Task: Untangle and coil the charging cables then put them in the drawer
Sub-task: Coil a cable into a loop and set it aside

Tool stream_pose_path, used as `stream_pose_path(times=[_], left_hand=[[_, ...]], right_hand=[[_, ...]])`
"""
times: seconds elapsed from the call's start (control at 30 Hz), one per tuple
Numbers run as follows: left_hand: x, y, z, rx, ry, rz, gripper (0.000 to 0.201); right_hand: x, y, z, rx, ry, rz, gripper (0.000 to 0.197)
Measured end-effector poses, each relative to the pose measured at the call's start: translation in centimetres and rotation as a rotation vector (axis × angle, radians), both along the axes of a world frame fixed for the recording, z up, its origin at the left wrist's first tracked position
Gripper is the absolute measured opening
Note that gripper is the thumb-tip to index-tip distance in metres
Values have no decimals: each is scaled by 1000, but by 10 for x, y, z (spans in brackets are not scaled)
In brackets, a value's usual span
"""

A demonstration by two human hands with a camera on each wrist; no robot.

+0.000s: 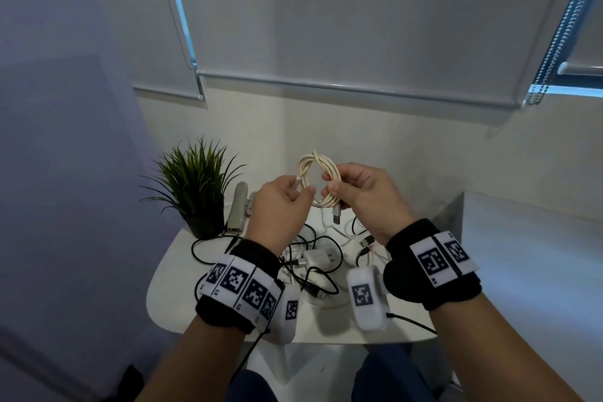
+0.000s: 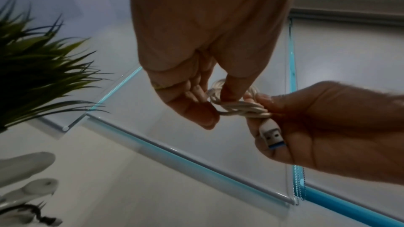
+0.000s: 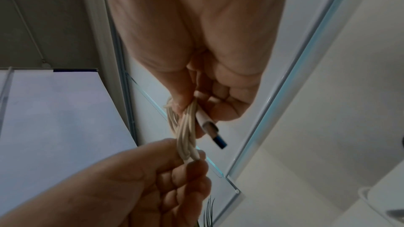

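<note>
Holding coiled cream cable (image 1: 318, 179) above table edge (image 1: 153, 287), both hands.

The room is dim and cool-toned, lit mostly by thin strips of blue daylight leaking along the edges of the grey roller blinds (image 1: 326, 26). The head view is fairly sharp at its centre, but straight lines bow towards the frame edges. Soft shadow falls under the round-cornered white counter (image 1: 385, 333). Both wrist views are dark, grainy and strongly warped; the near palms are blurred, and the spiky green potted plant (image 2: 32, 68) smears at the left wrist view's edge.
</note>
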State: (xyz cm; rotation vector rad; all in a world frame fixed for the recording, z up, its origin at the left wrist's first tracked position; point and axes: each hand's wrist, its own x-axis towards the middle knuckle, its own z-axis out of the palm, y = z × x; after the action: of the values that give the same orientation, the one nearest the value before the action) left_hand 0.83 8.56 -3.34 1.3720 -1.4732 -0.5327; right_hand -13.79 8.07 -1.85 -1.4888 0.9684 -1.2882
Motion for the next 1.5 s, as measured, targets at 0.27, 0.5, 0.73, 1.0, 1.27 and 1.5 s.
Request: stream_pose_path(times=[0.27,0.5,0.73,1.0,1.27,1.5], left_hand=[[2,1,-3,179,149,-70,21],[14,-2,-12,240,144,-88,12],[24,7,-14,277,126,-131,21],[37,7,-9,306,87,-265,16],[58,1,-6,244,-81,-183,35],[69,19,-5,177,262,-148,26]], right_hand=[[2,2,-2,9,-28,3,23],[6,0,-3,-26,96,-24,24],[9,-2,-10,-62,205,-68,32],[11,-4,-14,-42,189,-103,31],[14,-6,-14,58,135,-21,21],[41,-4,-19,163,-3,75,13]])
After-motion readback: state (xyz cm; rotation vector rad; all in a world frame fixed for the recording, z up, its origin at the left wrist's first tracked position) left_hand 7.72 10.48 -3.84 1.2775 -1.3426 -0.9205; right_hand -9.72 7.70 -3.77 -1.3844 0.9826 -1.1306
